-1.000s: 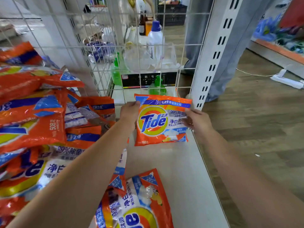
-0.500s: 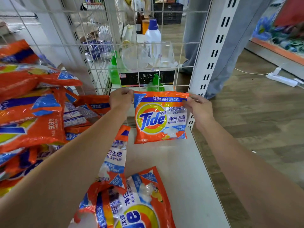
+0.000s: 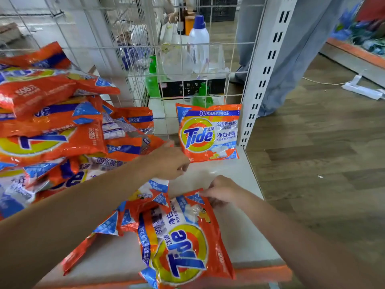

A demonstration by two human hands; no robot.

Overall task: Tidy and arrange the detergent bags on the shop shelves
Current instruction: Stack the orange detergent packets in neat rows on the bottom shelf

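An orange Tide detergent bag [image 3: 208,133] stands upright at the back right of the shelf, leaning on the wire mesh, with no hand on it. A second Tide bag [image 3: 183,245] lies flat near the shelf's front edge. My right hand [image 3: 224,192] pinches that flat bag's far corner. My left hand [image 3: 170,161] hovers with loosely curled fingers between the upright bag and the pile and holds nothing. A jumbled pile of detergent bags [image 3: 52,126] fills the left side of the shelf.
The white shelf board [image 3: 235,180] ends at an orange front strip. A wire mesh panel [image 3: 187,59] backs it, with bottles behind. A slotted upright post [image 3: 262,80] stands at the right. A person's grey trouser legs [image 3: 291,49] are on the wooden floor.
Both hands have let go of the upright bag, which now leans on the mesh. My right hand dropped to the flat bag's corner; my left hand pulled back toward the pile.
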